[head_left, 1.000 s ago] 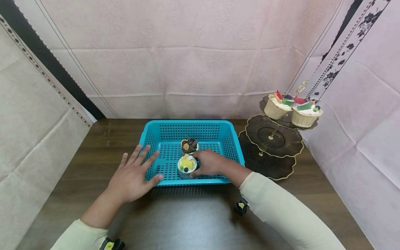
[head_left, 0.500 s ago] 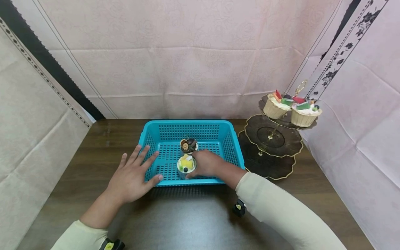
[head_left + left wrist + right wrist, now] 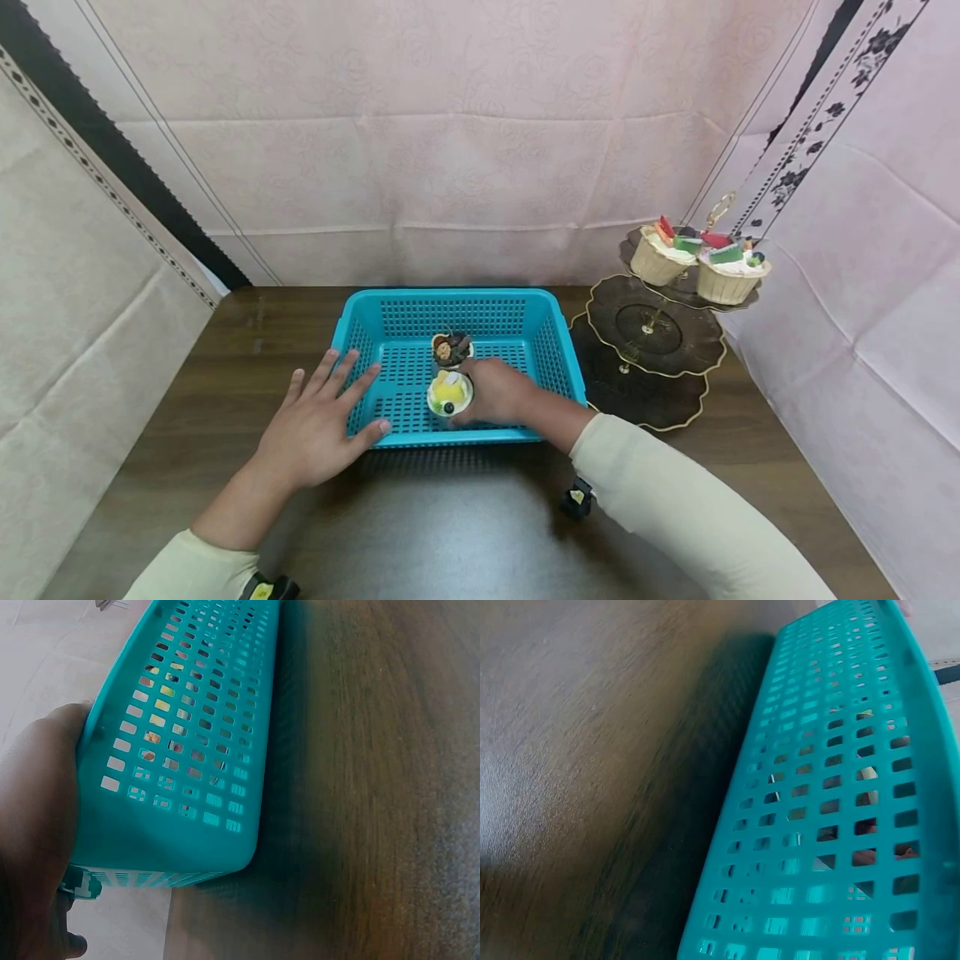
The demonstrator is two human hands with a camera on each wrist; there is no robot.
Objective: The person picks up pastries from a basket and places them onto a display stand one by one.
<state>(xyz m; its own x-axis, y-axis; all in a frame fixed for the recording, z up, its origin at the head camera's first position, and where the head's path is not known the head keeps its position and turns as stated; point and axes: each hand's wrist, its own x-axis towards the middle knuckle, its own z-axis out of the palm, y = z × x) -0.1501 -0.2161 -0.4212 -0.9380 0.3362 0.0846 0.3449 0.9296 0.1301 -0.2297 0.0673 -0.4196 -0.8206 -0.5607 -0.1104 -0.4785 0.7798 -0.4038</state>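
A blue plastic basket (image 3: 465, 297) with slotted walls sits on the table. My right hand (image 3: 501, 392) reaches into it over the front right and grips a small dessert cup (image 3: 450, 393) topped with cream, yellow fruit and a dark berry. Just behind is a second dessert cup (image 3: 452, 348) with a chocolate-brown topping. Across the left rim lies my left hand (image 3: 318, 429), fingers spread and straight; the left wrist view shows that hand (image 3: 37, 787) at the basket's edge. In the right wrist view the front basket wall (image 3: 817, 795) mostly hides the right hand.
A dark three-tier stand (image 3: 648, 329) with gold edges rises to the right of the basket. On its top tier are two cream-and-fruit cupcakes (image 3: 726, 277) in pale cups. Brown wooden table (image 3: 450, 517) extends in front, with pink cloth (image 3: 480, 167) hanging behind.
My right hand has shifted slightly left, its thumb coming in around the yellow-topped dessert cup, which has tilted a little. My left hand stays on the basket rim.
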